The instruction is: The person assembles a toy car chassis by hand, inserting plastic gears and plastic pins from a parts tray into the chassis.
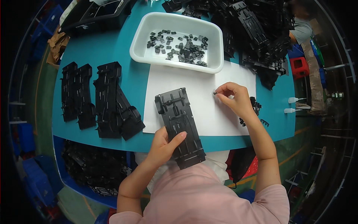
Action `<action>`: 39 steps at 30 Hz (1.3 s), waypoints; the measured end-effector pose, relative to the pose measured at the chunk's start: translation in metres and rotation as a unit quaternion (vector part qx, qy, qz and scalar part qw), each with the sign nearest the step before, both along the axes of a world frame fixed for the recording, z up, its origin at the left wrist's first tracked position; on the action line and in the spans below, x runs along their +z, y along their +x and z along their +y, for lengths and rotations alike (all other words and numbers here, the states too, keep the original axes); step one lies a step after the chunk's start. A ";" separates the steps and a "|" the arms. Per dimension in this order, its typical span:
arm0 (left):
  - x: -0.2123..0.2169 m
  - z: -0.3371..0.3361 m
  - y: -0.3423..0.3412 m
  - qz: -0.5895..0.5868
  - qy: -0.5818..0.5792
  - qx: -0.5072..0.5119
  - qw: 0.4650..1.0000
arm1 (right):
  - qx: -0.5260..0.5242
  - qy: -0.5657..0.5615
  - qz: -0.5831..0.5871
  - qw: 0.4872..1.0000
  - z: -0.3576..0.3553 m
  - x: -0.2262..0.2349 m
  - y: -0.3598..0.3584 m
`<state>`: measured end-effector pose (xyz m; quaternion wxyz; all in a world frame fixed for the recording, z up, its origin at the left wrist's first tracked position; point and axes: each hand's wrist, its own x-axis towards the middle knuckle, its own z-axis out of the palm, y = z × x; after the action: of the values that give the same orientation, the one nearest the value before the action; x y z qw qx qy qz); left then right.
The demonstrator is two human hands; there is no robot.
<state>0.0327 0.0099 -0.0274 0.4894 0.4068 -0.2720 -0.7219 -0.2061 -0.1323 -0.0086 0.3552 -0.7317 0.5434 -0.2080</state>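
My left hand (166, 145) grips a black plastic toy-car chassis (181, 125) by its left side, thumb lying across its face. The chassis is tilted, its lower end reaching past the table edge toward my lap. Over the white paper (209, 112), my right hand (234, 98) pinches a small dark piece (215, 93) between thumb and fingertips; its exact shape is too small to tell. Beyond both hands stands a white plastic tub (140, 59) with many small black plastic pieces (191, 52) scattered inside. More small black parts (255, 106) lie beside my right wrist.
Several similar chassis (108, 97) lie at the left on the teal table (128, 71). Black parts are heaped (257, 33) at the far right, near another person's sleeve (301, 30). Two small white bottles (290, 110) lie at the right edge. A blue bin (67, 178) sits below left.
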 end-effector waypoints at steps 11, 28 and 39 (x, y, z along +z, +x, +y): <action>-0.003 0.000 -0.001 0.008 -0.002 -0.007 1.000 | 0.051 -0.105 0.056 0.992 0.000 -0.003 0.009; -0.006 0.002 -0.004 -0.013 0.007 -0.011 1.000 | 0.022 0.211 -0.259 0.942 0.025 0.025 0.029; -0.004 -0.001 0.002 -0.034 0.002 -0.030 0.999 | 0.099 0.157 -0.224 0.957 0.033 0.020 0.040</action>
<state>0.0351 0.0092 -0.0313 0.4573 0.4237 -0.2990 -0.7224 -0.1661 -0.0993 0.0109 0.5970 -0.6513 0.4005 -0.2429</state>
